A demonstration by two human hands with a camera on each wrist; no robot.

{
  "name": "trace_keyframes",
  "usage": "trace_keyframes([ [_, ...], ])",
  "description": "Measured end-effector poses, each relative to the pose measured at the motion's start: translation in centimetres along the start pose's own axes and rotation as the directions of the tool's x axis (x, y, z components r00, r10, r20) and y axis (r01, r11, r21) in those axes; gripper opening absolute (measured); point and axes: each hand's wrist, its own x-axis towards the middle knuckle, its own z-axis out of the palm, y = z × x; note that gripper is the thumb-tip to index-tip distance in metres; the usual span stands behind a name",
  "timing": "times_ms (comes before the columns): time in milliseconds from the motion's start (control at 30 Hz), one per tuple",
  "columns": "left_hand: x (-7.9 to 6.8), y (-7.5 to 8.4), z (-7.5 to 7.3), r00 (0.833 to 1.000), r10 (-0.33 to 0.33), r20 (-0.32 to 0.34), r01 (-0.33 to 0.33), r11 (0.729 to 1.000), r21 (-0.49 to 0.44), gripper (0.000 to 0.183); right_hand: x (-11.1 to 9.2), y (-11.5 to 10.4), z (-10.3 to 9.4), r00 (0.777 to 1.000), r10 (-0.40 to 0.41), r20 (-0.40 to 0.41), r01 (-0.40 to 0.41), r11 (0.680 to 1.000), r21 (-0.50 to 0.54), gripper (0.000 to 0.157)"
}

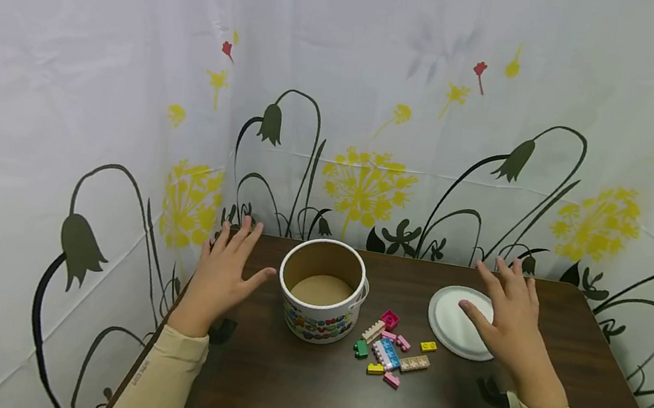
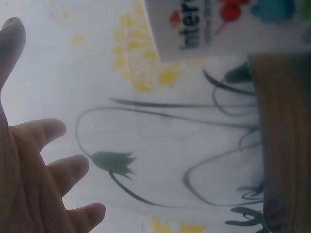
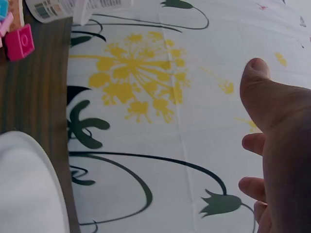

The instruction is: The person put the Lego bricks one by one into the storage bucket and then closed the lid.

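Note:
My left hand hovers with spread fingers to the left of a white bucket, holding nothing. The bucket has no lid on it, and its inside shows a bare bottom. On the right, my right hand is raised with fingers apart, near a round white lid lying flat on the table. Between bucket and lid lies a loose group of toy bricks, among them a blue and white brick, a green brick, a beige brick and a magenta brick. Neither hand touches these things.
A dark brown wooden table carries everything. Behind it and along the left hangs a white curtain printed with yellow and dark green flowers. The bucket's handle hangs on its right side.

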Motion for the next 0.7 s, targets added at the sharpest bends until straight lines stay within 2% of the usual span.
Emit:
trace_keyframes([
  [167,0.0,0.5,0.5,1.000,0.018,0.003,-0.018,1.000,-0.021,0.100,-0.8,-0.7,1.9,0.996,-0.057,-0.068,0.060,0.997,0.038,0.074],
  [333,-0.1,1.0,1.1,1.000,0.023,-0.007,-0.023,0.998,-0.063,0.100,-2.0,-1.8,3.8,0.996,-0.058,-0.072,0.065,0.992,0.109,0.060],
  [433,-0.3,1.3,1.5,1.000,0.022,-0.007,-0.023,0.994,-0.103,0.101,-2.9,-2.2,4.8,0.999,-0.032,-0.026,0.035,0.989,0.145,0.054],
  [567,-0.5,1.7,2.2,1.000,0.007,-0.010,-0.009,0.989,-0.148,0.100,-4.0,-2.5,6.4,0.997,0.029,0.073,-0.044,0.976,0.211,0.051],
  [700,-0.7,2.1,2.9,1.000,0.005,-0.014,-0.008,0.980,-0.198,0.098,-5.2,-2.6,8.1,0.991,0.054,0.119,-0.085,0.957,0.276,0.047],
])
